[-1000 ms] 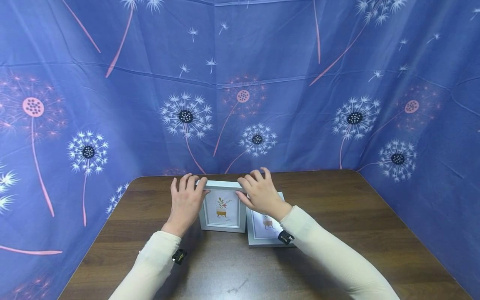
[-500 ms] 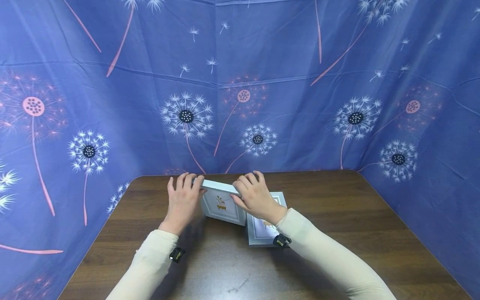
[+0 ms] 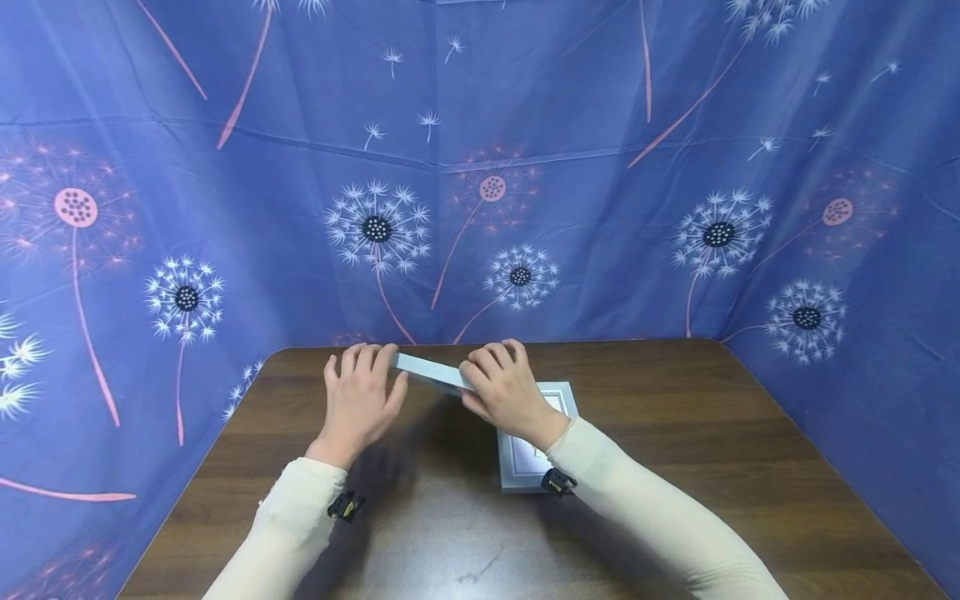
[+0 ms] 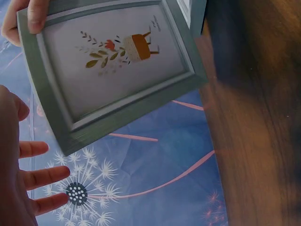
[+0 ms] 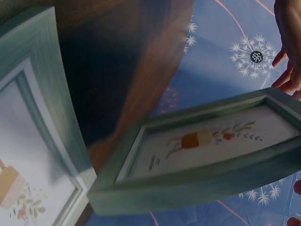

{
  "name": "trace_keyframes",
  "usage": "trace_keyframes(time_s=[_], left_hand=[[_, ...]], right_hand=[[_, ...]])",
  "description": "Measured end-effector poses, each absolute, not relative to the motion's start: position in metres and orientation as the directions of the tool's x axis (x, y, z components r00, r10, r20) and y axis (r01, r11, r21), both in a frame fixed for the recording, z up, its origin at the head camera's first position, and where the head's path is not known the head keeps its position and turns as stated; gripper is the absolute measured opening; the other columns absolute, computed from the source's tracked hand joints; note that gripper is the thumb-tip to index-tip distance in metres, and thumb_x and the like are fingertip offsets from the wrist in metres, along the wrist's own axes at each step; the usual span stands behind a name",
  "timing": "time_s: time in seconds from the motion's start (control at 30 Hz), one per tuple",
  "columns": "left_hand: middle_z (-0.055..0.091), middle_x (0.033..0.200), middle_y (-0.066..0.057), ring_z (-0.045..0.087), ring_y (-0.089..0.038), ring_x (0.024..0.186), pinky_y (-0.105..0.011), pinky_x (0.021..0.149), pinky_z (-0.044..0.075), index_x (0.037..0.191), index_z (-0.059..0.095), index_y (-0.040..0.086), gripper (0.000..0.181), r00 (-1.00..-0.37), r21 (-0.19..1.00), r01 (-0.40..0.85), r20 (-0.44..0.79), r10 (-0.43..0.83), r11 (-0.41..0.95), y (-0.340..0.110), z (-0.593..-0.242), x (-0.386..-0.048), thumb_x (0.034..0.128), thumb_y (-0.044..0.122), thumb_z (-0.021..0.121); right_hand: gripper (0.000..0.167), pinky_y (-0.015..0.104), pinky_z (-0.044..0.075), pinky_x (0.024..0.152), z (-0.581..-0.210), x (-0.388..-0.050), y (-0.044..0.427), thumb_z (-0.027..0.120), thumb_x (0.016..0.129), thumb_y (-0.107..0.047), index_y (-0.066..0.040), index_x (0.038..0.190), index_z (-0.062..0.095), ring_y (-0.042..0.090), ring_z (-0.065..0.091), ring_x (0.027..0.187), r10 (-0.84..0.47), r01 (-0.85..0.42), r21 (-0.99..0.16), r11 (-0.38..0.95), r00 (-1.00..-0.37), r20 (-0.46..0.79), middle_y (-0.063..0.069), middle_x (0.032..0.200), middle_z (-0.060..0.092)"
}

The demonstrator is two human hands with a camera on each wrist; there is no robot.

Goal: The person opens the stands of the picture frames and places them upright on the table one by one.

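Green frame — gripped by right hand; just beside left hand

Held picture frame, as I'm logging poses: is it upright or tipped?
Tipped: in the head view, the held frame shows a slanting edge, its front hidden.

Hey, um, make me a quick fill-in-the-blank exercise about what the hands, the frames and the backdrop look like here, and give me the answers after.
The right hand grips a picture frame; the left hand, its fingers extended, holds ____.
In the head view, the other frame rests on the table to the ____ of the held one.
The cloth behind has a background coloured ____.
Missing words: nothing; right; blue.
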State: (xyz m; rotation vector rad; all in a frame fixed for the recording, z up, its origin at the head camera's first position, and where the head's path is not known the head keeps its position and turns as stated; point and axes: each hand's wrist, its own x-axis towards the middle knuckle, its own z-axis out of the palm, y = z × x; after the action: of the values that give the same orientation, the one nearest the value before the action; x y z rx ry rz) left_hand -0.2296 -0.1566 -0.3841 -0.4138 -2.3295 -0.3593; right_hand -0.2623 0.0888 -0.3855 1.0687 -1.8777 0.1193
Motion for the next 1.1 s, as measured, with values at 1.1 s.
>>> trace_keyframes(time_s=[1.1], left_hand=[[0.055, 0.112, -0.024, 0.059, -0.042, 0.092, -0.059, 0.071, 0.043, 0.127, 0.058, 0.004, 0.054, -0.860, 0.263, 0.277, 0.496, 0.116, 0.924, -0.115, -0.386, -0.231, 0.0969, 0.048, 0.052]], right_hand=[[0.018, 0.060, 0.045, 0.087, -0.399, -0.252, 0.098, 0.044, 0.098, -0.007, -0.015, 0.091, 0.059, 0.027, 0.055, 0.095, -0.771, -0.566, 0.644, 0.515, 0.022, 0.636, 0.003, 0.090, 0.055]])
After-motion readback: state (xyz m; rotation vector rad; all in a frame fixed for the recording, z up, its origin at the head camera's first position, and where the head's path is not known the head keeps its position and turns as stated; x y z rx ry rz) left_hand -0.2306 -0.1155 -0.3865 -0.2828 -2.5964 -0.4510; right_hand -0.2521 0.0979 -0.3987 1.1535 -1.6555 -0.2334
